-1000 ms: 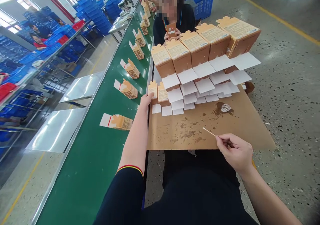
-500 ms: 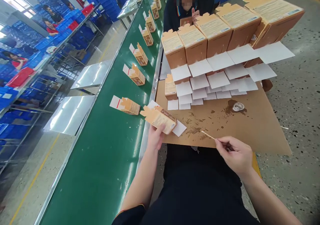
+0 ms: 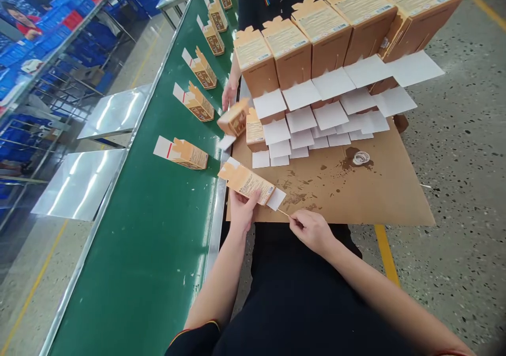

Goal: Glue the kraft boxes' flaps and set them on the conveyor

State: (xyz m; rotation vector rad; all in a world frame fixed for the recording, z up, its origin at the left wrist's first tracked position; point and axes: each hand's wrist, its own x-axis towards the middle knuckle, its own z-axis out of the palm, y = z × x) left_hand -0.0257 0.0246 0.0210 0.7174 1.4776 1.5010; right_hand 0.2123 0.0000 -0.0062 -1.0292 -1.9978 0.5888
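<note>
My left hand (image 3: 242,208) is closed around a tan printed carton (image 3: 249,183), held tilted over the near left corner of the cardboard sheet (image 3: 379,198). The carton's white flap (image 3: 276,199) sticks out at its lower right end. My right hand (image 3: 311,229) pinches a thin pale stick (image 3: 283,213). Its far tip meets the edge of the white flap, though whether it touches cannot be made out. A small clear dish (image 3: 361,158) sits on the cardboard in a dark wet patch.
Stacked tan cartons (image 3: 292,56) with white flaps hanging out stand behind the sheet. A green conveyor (image 3: 158,224) runs along the left, carrying a row of open cartons (image 3: 190,155). A co-worker's hand (image 3: 230,91) is across the stack, near a blurred, tilted carton (image 3: 236,118).
My right hand has moved left, bringing the stick to the carton's flap. A tilted carton and the co-worker's hand now appear beside the stack. The whole view has shifted.
</note>
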